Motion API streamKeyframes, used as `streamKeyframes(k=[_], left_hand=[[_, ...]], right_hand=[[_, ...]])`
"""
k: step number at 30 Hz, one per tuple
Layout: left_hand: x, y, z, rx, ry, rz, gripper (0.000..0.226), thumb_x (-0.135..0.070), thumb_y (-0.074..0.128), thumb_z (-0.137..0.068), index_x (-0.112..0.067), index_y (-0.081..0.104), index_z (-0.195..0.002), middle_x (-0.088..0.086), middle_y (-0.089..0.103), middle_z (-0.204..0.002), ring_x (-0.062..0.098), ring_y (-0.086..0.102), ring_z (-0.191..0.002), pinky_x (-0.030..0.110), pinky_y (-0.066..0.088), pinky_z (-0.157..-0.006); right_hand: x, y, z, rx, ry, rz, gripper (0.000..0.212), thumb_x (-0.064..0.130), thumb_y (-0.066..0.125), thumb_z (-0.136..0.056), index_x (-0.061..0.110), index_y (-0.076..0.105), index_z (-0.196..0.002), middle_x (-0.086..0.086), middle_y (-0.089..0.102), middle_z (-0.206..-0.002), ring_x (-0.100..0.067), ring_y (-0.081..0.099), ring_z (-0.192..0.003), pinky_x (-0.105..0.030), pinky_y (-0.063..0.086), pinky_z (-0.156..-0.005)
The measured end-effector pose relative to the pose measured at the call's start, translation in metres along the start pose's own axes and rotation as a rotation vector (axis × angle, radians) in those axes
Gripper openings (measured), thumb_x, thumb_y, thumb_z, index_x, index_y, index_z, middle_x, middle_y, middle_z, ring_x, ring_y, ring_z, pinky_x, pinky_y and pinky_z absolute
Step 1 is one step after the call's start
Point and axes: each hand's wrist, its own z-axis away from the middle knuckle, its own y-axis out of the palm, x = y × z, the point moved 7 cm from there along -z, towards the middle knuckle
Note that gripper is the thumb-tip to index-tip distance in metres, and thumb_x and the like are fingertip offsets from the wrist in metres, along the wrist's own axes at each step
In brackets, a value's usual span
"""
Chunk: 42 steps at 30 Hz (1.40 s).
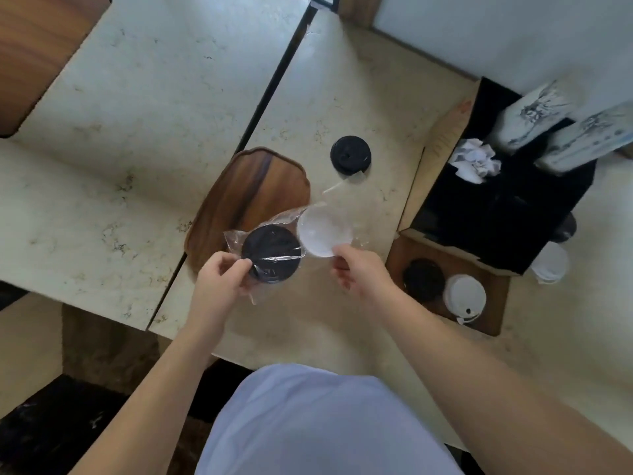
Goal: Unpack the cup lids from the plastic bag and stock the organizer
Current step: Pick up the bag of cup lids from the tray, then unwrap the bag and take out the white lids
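Observation:
A clear plastic bag hangs over the table between my hands. Inside it are black cup lids, and a white lid sits at its right, open end. My left hand pinches the bag around the black lids. My right hand grips the near edge of the white lid. The organizer stands to the right: a wooden front section holds a black lid stack and a white lid stack.
A wooden tray lies under the bag. A lone black lid rests on the marble table beyond it. The organizer's black back section holds crumpled paper and patterned cup stacks. More white lids sit beside it.

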Motion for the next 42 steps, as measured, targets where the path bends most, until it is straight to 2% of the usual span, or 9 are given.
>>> streamKeyframes(k=[5, 15, 20, 26, 30, 33, 36, 40, 42], left_hand=[[0.012, 0.071, 0.029, 0.151, -0.006, -0.029, 0.005, -0.012, 0.063, -0.093, -0.013, 0.059, -0.096, 0.011, 0.066, -0.089, 0.010, 0.068, -0.060, 0.024, 0.054, -0.050], [0.068, 0.151, 0.085, 0.388, -0.126, -0.337, 0.013, -0.017, 0.066, -0.093, -0.010, 0.062, -0.103, 0.011, 0.068, -0.090, 0.017, 0.064, -0.061, 0.028, 0.051, -0.051], [0.071, 0.166, 0.095, 0.390, -0.144, -0.396, 0.008, -0.016, 0.063, -0.093, -0.011, 0.062, -0.099, 0.009, 0.065, -0.080, 0.018, 0.060, -0.056, 0.031, 0.050, -0.054], [0.070, 0.169, 0.098, 0.276, -0.139, -0.445, 0.005, -0.013, 0.059, -0.093, -0.010, 0.063, -0.094, 0.010, 0.064, -0.076, 0.017, 0.056, -0.050, 0.025, 0.045, -0.044], [0.062, 0.170, 0.110, 0.175, -0.066, -0.697, 0.022, -0.024, 0.057, -0.091, -0.010, 0.059, -0.107, 0.016, 0.067, -0.100, 0.029, 0.061, -0.078, 0.037, 0.050, -0.063], [0.027, 0.183, 0.134, 0.087, 0.462, -1.095, 0.045, -0.026, 0.064, -0.089, -0.008, 0.052, -0.129, 0.012, 0.056, -0.124, 0.030, 0.054, -0.109, 0.042, 0.049, -0.087], [0.005, 0.217, 0.171, 0.179, 0.943, -1.174, 0.034, -0.018, 0.065, -0.088, -0.009, 0.057, -0.120, 0.010, 0.057, -0.119, 0.029, 0.048, -0.111, 0.041, 0.048, -0.091], [0.032, 0.266, 0.213, 0.439, 1.188, -1.345, 0.037, -0.009, 0.069, -0.077, -0.007, 0.064, -0.114, 0.019, 0.060, -0.126, 0.040, 0.051, -0.119, 0.054, 0.049, -0.093], [0.055, 0.284, 0.227, 0.546, 1.230, -1.437, 0.052, -0.009, 0.069, -0.075, -0.011, 0.061, -0.126, 0.022, 0.053, -0.141, 0.044, 0.045, -0.134, 0.056, 0.043, -0.102]], right_hand=[[-0.075, -0.073, 0.037, -0.014, 0.122, -0.380, 0.015, 0.020, 0.068, -0.094, 0.013, 0.063, -0.082, 0.002, 0.063, -0.059, -0.007, 0.057, -0.052, -0.018, 0.041, -0.048], [-0.182, -0.172, 0.071, -0.085, 0.232, -0.583, 0.015, 0.023, 0.075, -0.091, 0.011, 0.070, -0.085, 0.000, 0.066, -0.064, -0.006, 0.058, -0.048, -0.018, 0.043, -0.046], [-0.207, -0.180, 0.076, -0.070, 0.263, -0.687, 0.013, 0.020, 0.077, -0.089, 0.009, 0.073, -0.085, -0.001, 0.069, -0.067, -0.007, 0.060, -0.054, -0.019, 0.044, -0.052], [-0.217, -0.179, 0.071, 0.004, 0.300, -0.707, 0.011, 0.022, 0.074, -0.091, 0.012, 0.069, -0.088, 0.002, 0.069, -0.066, -0.006, 0.060, -0.054, -0.017, 0.045, -0.050], [-0.216, -0.182, 0.076, 0.100, 0.324, -0.423, 0.026, 0.037, 0.077, -0.088, 0.011, 0.071, -0.084, 0.000, 0.067, -0.068, -0.010, 0.060, -0.056, -0.023, 0.049, -0.055], [-0.209, -0.194, 0.087, 0.149, 0.203, 0.049, 0.034, 0.042, 0.077, -0.085, 0.008, 0.072, -0.083, -0.003, 0.073, -0.069, -0.010, 0.066, -0.056, -0.023, 0.053, -0.053], [-0.191, -0.225, 0.089, -0.061, -0.130, 0.565, 0.023, 0.037, 0.073, -0.085, 0.016, 0.067, -0.078, 0.003, 0.071, -0.070, -0.010, 0.066, -0.064, -0.023, 0.049, -0.055], [-0.164, -0.266, 0.097, -0.431, -0.503, 0.991, 0.022, 0.033, 0.066, -0.088, 0.020, 0.048, -0.086, 0.008, 0.051, -0.074, -0.009, 0.049, -0.062, -0.022, 0.026, -0.051], [-0.161, -0.272, 0.095, -0.485, -0.593, 1.139, 0.023, 0.034, 0.065, -0.090, 0.019, 0.049, -0.096, 0.002, 0.055, -0.084, -0.017, 0.056, -0.068, -0.025, 0.030, -0.056]])
